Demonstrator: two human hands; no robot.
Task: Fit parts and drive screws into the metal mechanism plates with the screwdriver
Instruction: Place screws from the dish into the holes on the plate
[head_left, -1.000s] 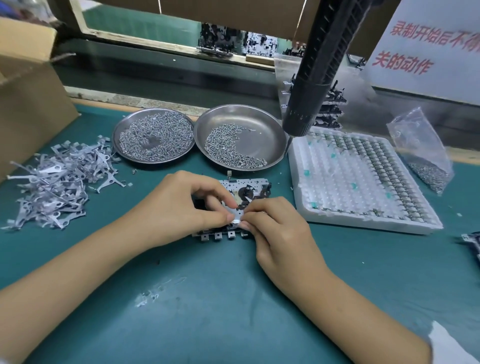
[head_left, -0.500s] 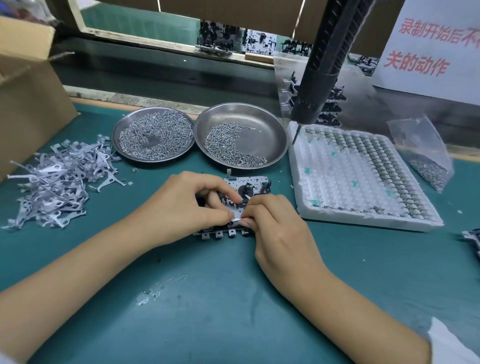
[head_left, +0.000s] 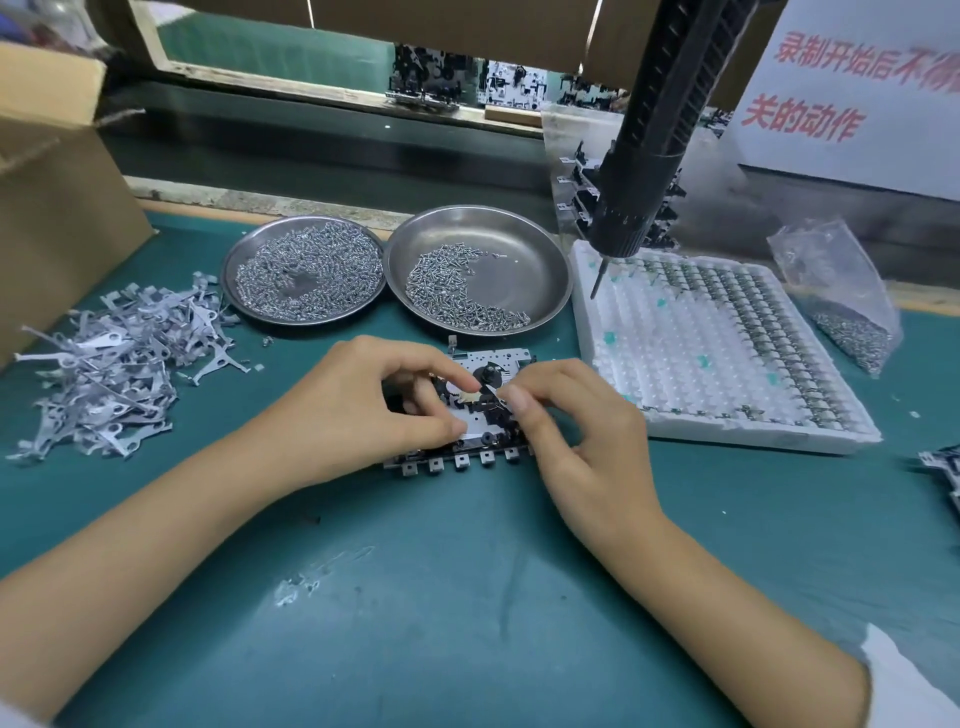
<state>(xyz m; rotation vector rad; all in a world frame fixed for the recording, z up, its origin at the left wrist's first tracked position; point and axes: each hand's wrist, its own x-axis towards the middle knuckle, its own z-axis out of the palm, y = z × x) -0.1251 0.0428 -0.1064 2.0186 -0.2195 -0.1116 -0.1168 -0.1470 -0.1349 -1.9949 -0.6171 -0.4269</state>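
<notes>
My left hand (head_left: 363, 410): fingers curled, thumb and forefinger pressed down on the mechanism plate (head_left: 475, 410), holding it to the green mat (head_left: 467, 597). My right hand (head_left: 576, 426): curled, thumb and forefinger pinching a small thin metal part (head_left: 493, 396) at the plate's middle; its exact shape was too small to tell.

Mechanism plate: flat, silver, punched with small holes, a black round piece near its far edge, black parts across its middle, a row of square tabs along its near edge. It lay flat on the mat between my hands.

Beyond, two round steel dishes of screws: left dish (head_left: 304, 270), right dish (head_left: 480, 273). Far left, a loose heap of grey stamped levers (head_left: 114, 369). Right, a white tray (head_left: 711, 358) of small parts in rows. Above the tray's far corner hung the black screwdriver (head_left: 644, 150), bit downward, unheld.
</notes>
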